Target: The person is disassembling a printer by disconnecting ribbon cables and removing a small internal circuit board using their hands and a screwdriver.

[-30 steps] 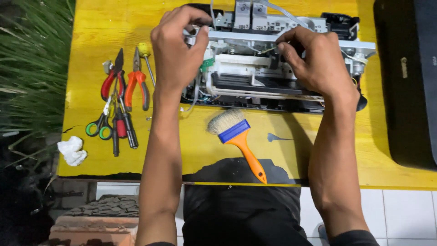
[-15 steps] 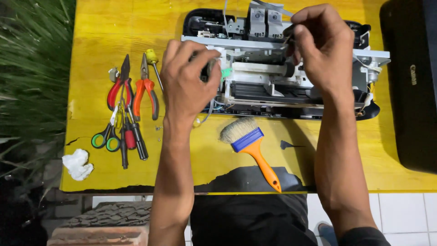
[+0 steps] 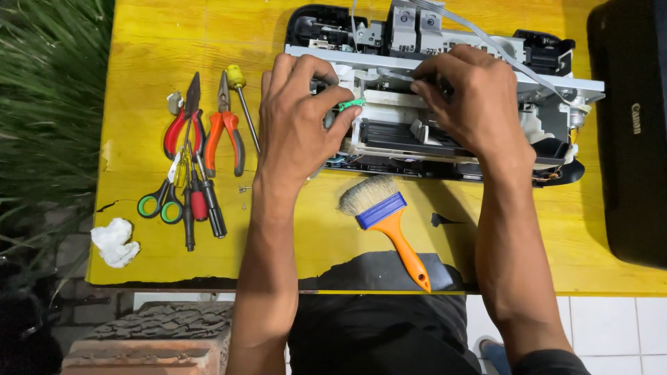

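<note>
An opened printer chassis (image 3: 542,104), grey and black with its cover off, lies across the far half of a yellow table (image 3: 139,42). My left hand (image 3: 302,121) rests on its left end, fingers curled around a small green part (image 3: 351,104) and the white frame beside it. My right hand (image 3: 472,97) lies over the middle of the mechanism, fingertips pinching a thin part on the grey rail; what it pinches is hidden by the fingers. A flat grey ribbon cable (image 3: 486,35) runs over the top of the chassis.
A brush with blue ferrule and orange handle (image 3: 389,222) lies in front of the printer. To the left lie red pliers (image 3: 179,118), orange pliers (image 3: 224,125), a yellow-handled screwdriver (image 3: 243,104), green scissors (image 3: 161,201) and a white crumpled tissue (image 3: 114,242). A black printer cover (image 3: 629,132) sits at the right.
My right hand came down from the printer's top right to the middle rail. My left hand shifted right onto the green part. The view also drifted.
</note>
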